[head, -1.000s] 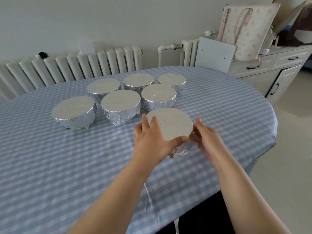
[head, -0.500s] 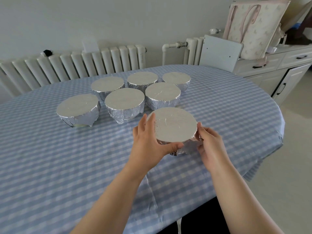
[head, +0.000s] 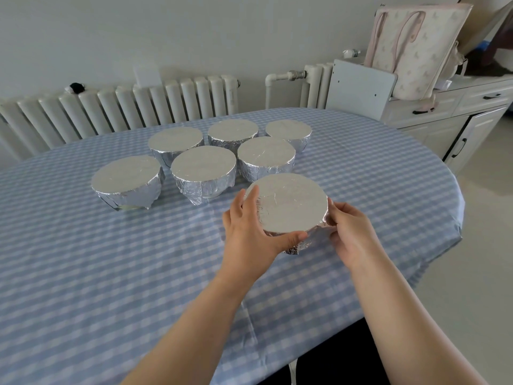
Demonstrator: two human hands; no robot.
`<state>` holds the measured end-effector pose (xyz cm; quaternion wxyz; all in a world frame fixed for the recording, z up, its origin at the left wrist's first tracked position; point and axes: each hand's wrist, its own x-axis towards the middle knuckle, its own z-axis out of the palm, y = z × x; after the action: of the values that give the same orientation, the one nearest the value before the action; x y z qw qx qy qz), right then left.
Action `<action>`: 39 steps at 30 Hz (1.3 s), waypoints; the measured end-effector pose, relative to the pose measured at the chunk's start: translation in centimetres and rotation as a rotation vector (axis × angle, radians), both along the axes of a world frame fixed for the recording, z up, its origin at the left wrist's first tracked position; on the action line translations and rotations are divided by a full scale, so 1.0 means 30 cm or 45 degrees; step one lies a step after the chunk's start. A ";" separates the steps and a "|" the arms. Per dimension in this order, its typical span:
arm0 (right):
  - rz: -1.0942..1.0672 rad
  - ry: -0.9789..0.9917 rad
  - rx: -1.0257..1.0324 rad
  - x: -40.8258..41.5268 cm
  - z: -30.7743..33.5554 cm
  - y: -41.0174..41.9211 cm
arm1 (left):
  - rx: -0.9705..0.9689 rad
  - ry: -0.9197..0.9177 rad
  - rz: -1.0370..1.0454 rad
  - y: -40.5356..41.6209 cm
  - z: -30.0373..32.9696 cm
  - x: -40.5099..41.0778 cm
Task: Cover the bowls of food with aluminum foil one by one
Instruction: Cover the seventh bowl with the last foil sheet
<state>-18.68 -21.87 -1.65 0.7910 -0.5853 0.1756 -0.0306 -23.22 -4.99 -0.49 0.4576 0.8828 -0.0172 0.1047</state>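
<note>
Seven foil-covered bowls [head: 288, 202], two hands [head: 251, 234], one table [head: 83, 273], one bag [head: 413, 48].

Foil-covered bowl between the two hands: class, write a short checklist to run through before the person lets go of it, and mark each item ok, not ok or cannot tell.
1. Foil top of the near bowl flat, no tears: ok.
2. Foil tucked down the side under the left hand and right hand: cannot tell, hands hide it.
3. Bowl resting on the table: cannot tell.
4. Clear of the nearest covered bowl: ok, a gap shows.
5. Six other bowls already covered: ok.
</note>
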 end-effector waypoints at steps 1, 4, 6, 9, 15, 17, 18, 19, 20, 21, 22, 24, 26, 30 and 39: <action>0.002 0.020 0.002 0.004 -0.008 -0.006 | 0.012 -0.010 -0.001 -0.006 -0.002 0.001; 0.042 0.094 0.015 0.014 -0.031 -0.016 | 0.063 -0.034 0.006 -0.013 -0.008 0.009; 0.059 0.098 0.038 0.021 -0.034 -0.017 | 0.073 -0.036 0.004 -0.013 -0.010 0.012; 0.040 0.090 0.093 0.031 -0.038 -0.015 | 0.084 -0.029 0.000 -0.015 -0.011 0.013; -0.011 0.049 0.101 0.039 -0.046 -0.005 | 0.069 -0.010 -0.010 -0.015 -0.003 0.006; -0.071 0.038 0.017 0.034 -0.046 0.002 | 0.070 -0.010 -0.011 -0.014 0.001 0.004; -0.097 0.029 -0.080 0.031 -0.047 0.006 | 0.071 -0.009 -0.010 -0.014 0.002 0.003; -0.121 0.011 -0.181 0.026 -0.044 0.011 | 0.071 -0.006 -0.008 -0.014 0.003 0.003; -0.141 -0.012 -0.266 0.021 -0.043 0.014 | 0.069 -0.002 -0.007 -0.015 0.004 0.001; -0.162 -0.039 -0.316 0.015 -0.041 0.014 | 0.065 0.000 -0.007 -0.015 0.004 0.000; -0.183 -0.069 -0.336 0.011 -0.038 0.013 | 0.061 0.000 -0.007 -0.016 0.004 0.000; -0.236 -0.123 -0.363 0.000 -0.033 0.008 | 0.054 -0.001 -0.001 -0.017 0.006 -0.002; -0.271 -0.153 -0.383 -0.017 -0.038 0.004 | 0.051 0.000 0.012 -0.020 0.006 -0.003; -0.178 -0.185 -0.387 -0.076 -0.056 0.009 | 0.055 -0.015 0.037 -0.028 -0.002 -0.003; -0.043 -0.272 -0.407 -0.096 -0.062 0.020 | 0.089 -0.018 0.112 -0.058 -0.015 -0.002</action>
<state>-21.56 -21.28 -3.50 0.7014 -0.6939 0.0935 -0.1333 -23.26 -6.73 -0.93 0.4212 0.8974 0.0147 0.1303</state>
